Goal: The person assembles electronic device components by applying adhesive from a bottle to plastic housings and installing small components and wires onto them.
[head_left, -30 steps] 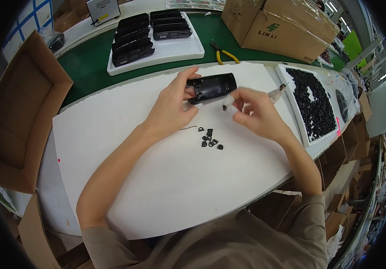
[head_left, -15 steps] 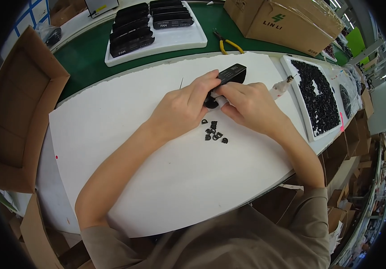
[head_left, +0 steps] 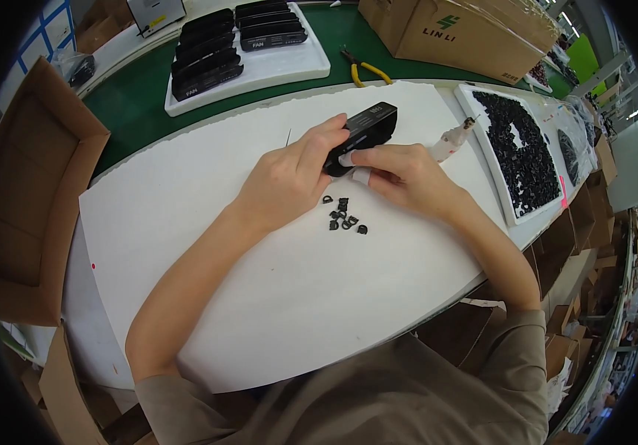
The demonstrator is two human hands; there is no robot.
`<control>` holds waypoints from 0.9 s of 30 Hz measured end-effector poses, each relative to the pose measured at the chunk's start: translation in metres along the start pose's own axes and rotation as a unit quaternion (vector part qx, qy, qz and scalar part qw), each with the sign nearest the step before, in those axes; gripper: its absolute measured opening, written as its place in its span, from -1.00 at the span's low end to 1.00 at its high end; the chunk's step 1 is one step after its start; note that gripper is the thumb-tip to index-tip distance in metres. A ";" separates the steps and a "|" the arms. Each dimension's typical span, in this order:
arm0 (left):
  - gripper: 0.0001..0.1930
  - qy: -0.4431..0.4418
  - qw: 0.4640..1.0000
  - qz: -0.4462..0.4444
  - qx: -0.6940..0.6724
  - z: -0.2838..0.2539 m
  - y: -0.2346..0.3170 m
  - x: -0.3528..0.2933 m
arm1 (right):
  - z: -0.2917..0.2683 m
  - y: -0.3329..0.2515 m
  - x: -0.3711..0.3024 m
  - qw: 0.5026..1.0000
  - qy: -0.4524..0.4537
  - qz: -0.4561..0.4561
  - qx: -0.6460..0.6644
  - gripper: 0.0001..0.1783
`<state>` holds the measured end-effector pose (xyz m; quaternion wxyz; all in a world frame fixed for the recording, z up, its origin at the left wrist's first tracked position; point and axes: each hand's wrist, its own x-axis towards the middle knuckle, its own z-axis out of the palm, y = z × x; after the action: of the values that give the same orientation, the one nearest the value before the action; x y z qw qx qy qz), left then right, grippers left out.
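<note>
My left hand (head_left: 282, 174) is closed round the left end of a long black plastic housing (head_left: 372, 122), holding it tilted above the white sheet. My right hand (head_left: 411, 174) is bent at its near side, with white coverings on the fingertips. One covered fingertip presses into the housing's hollow side, and another sits just below its edge. Whether a small part is between those fingers is hidden. Below the hands, several small black plastic pieces (head_left: 345, 219) lie loose. A small clear bottle (head_left: 452, 141) with a thin needle tip lies beyond my right hand.
A white tray (head_left: 508, 204) full of small black parts lies at right. Further back are a foam tray (head_left: 289, 83) of black housings, yellow-handled pliers (head_left: 363, 72) and a large cardboard box (head_left: 437, 37). An open carton (head_left: 52, 185) stands at left. White sheet (head_left: 259, 319) covers the table.
My right fingertips have shifted along the housing's hollow side, and more of that side shows. The housing has turned slightly in my left hand. The whole view has shifted a little.
</note>
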<state>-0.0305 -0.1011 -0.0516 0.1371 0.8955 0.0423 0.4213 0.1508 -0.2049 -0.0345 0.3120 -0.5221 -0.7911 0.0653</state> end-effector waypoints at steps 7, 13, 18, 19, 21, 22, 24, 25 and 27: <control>-0.51 0.012 0.999 -0.029 -0.009 -0.004 0.000 -0.002 | -0.023 -0.028 -0.031 0.981 0.184 0.040 -0.046 -0.68; -0.50 -0.001 0.999 -0.031 -0.008 0.000 -0.001 -0.001 | -0.033 0.013 -0.074 0.886 0.399 0.236 -0.010 -0.27; -0.50 0.001 1.000 -0.030 0.000 0.000 -0.002 -0.003 | -0.023 0.033 -0.067 0.904 0.267 0.306 0.135 0.05; -0.51 -0.026 0.999 -0.044 -0.006 -0.002 -0.001 -0.003 | -0.023 0.038 -0.067 0.903 0.271 0.306 0.134 0.05; -0.52 -0.053 0.997 -0.050 -0.017 -0.002 0.001 -0.001 | -0.025 0.038 -0.062 0.883 0.266 0.299 0.246 0.03; -0.53 -0.052 0.997 -0.050 -0.017 -0.002 0.001 -0.001 | -0.023 0.040 -0.062 0.897 0.265 0.285 0.209 -0.16; -0.53 -0.052 0.997 -0.056 -0.013 -0.002 -0.001 -0.003 | -0.024 0.024 -0.050 0.886 0.249 0.291 0.263 -0.30; -0.52 -0.053 0.997 -0.057 -0.013 -0.003 -0.002 -0.004 | -0.025 0.016 -0.045 0.871 0.230 0.296 0.317 -0.41; -0.52 -0.056 0.996 -0.069 -0.009 -0.006 -0.001 -0.007 | -0.026 0.010 -0.041 0.859 0.222 0.283 0.364 -0.50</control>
<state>-0.0396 -0.1002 -0.0539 0.1756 0.9113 0.0925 0.3607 0.1835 -0.2419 -0.0355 0.6149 -0.5732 -0.4395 0.3165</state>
